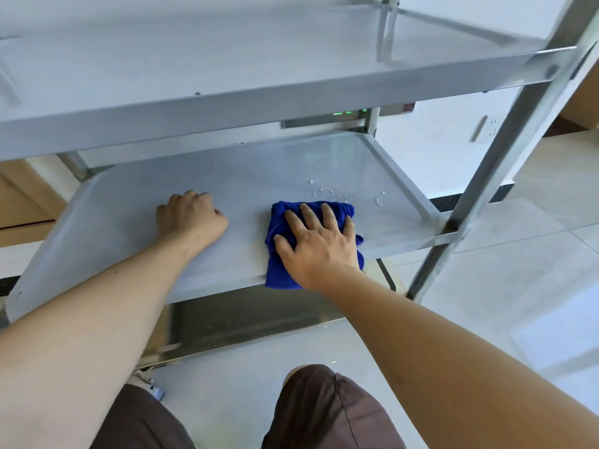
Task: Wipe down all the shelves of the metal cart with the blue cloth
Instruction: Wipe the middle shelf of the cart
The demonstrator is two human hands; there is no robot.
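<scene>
The metal cart has a top shelf [259, 69], a middle shelf [136, 202] and a darker bottom shelf [246, 315]. A folded blue cloth [277, 228] lies on the middle shelf near its front edge, right of centre. My right hand [319, 244] presses flat on the cloth with fingers spread. My left hand [189, 215] rests on the bare middle shelf to the left, fingers curled into a loose fist with nothing in it. Water droplets [330, 191] sit on the shelf just beyond the cloth.
The cart's right front post [505, 150] slants across the right side. Pale floor tiles [518, 303] lie right of the cart. A white wall with a socket [489, 128] stands behind. My knees in brown shorts [327, 413] are at the bottom. A caster [155, 388] shows lower left.
</scene>
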